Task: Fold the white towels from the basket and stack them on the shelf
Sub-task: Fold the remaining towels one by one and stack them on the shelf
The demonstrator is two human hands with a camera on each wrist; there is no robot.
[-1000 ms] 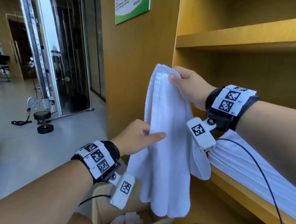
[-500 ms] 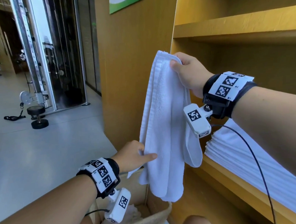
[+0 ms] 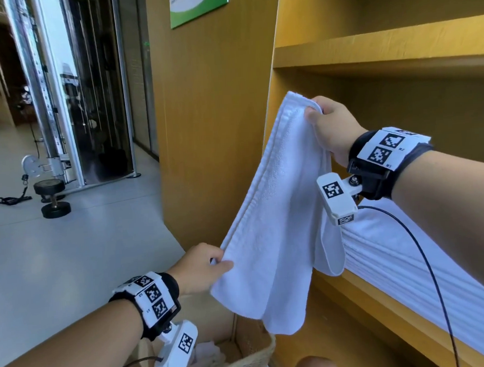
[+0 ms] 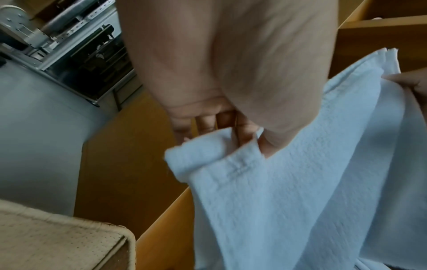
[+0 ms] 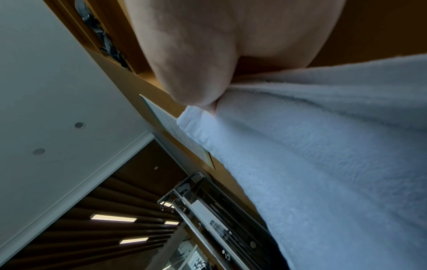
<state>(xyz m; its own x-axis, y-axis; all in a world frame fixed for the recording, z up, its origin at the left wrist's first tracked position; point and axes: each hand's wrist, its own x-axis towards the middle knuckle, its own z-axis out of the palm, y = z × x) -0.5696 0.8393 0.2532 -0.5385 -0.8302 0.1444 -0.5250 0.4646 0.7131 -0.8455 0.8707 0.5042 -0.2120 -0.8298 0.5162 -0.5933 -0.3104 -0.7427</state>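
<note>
A white towel (image 3: pixel 276 209), folded lengthwise, hangs in the air in front of the yellow shelf (image 3: pixel 364 295). My right hand (image 3: pixel 320 119) pinches its top end high up. My left hand (image 3: pixel 217 263) pinches its left edge lower down, pulling it out to the left. The left wrist view shows the towel (image 4: pixel 300 182) with my fingers (image 4: pixel 208 124) curled round its edge. In the right wrist view my thumb presses on the towel (image 5: pixel 312 146). A woven basket (image 3: pixel 254 350) stands below with more white cloth (image 3: pixel 209 358) inside. A stack of folded white towels (image 3: pixel 409 258) lies on the shelf.
A yellow cabinet side panel (image 3: pixel 211 114) rises just behind the towel, and an upper shelf board (image 3: pixel 382 47) runs above. To the left is grey floor (image 3: pixel 69 250) with a dumbbell (image 3: pixel 52 197) and a metal gym machine (image 3: pixel 48 96).
My left hand has slid down the towel's left edge and pulled it out to the left. The towel now slants instead of hanging straight. My right hand keeps its grip on top.
</note>
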